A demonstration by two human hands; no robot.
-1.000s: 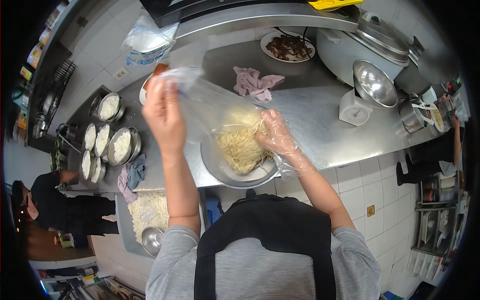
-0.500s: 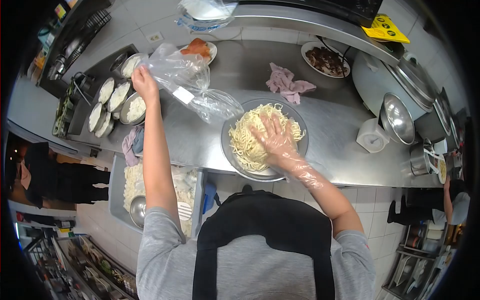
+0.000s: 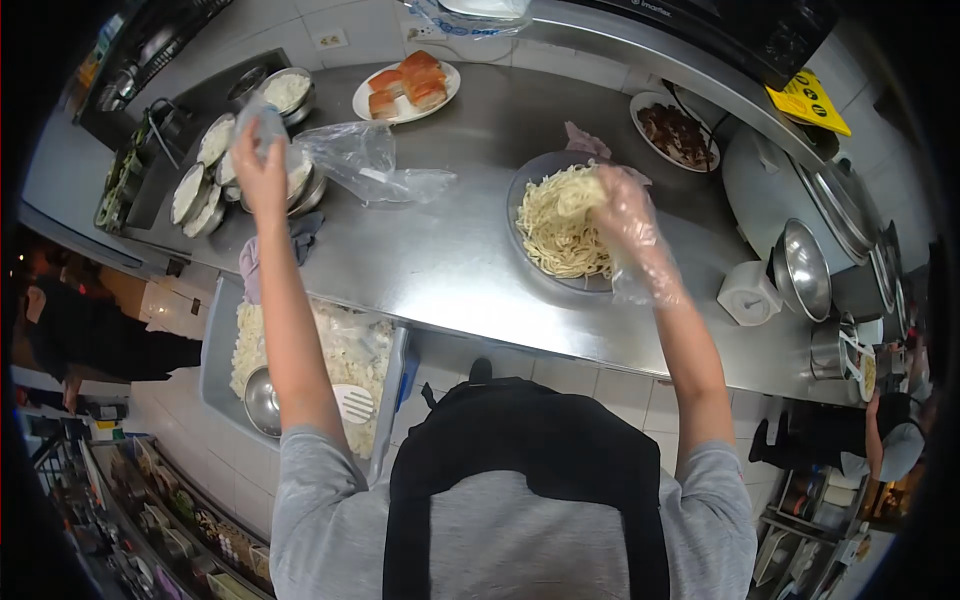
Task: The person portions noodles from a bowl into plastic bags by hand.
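My right hand [image 3: 627, 212], in a clear plastic glove, is closed around a clump of noodles [image 3: 580, 192] at the right side of a grey bowl [image 3: 517, 225]. More pale yellow noodles [image 3: 560, 235] fill that bowl. My left hand [image 3: 260, 175] is raised in front of several metal bowls of white rice [image 3: 288, 92], bare and gripping part of a clear plastic bag [image 3: 350, 160]. The rest of the bag trails to the right over the counter. The left fingers are partly blurred.
On the steel counter [image 3: 440, 270] are a plate of browned meat pieces [image 3: 408, 90], a plate of dark chopped food [image 3: 675, 130], a pink cloth [image 3: 587, 140] and a white scale [image 3: 748, 293]. Below stands a grey tub [image 3: 222, 365] with rice. Another person [image 3: 890, 435] is at far right.
My right hand has gone from lying spread on the noodles to grasping a clump at the bowl's right. The bag has moved left off the bowl, with my left hand shifting left and nearer.
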